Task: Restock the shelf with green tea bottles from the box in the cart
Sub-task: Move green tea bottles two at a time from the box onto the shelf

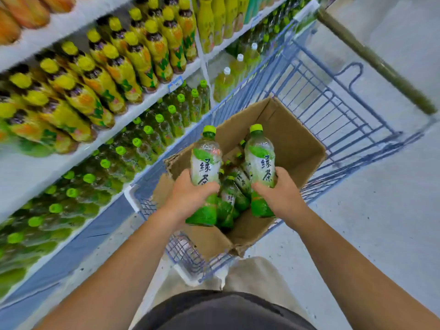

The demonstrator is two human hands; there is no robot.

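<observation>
The fingers point(208, 186) of the left hand point(190, 195) are curled round the lower half of one green tea bottle point(206, 160), and those of the right hand point(279, 195) are wrapped in the same way round a second bottle point(259, 158). Both bottles are held upright, caps away from the body, just above the open cardboard box point(295, 144), with the label of each turned to the camera and its green base showing below the grip. Further bottles point(229, 195) are seen lying loose in the box between the two hands. The box is carried in the blue wire cart point(333, 103), which is parked close beside the shelf point(47, 172) on the left. The step in hand is judged to be the lift-out: a pair has been gripped but not yet carried across. For the next move, both bottles would need to be swung left and set down upright among the green-capped rows point(152, 136) on the lower level, where a gap must first be found. The picture is too blurred there for one to be made out. Yellow-capped bottles point(114, 67) are ranged on the level above
</observation>
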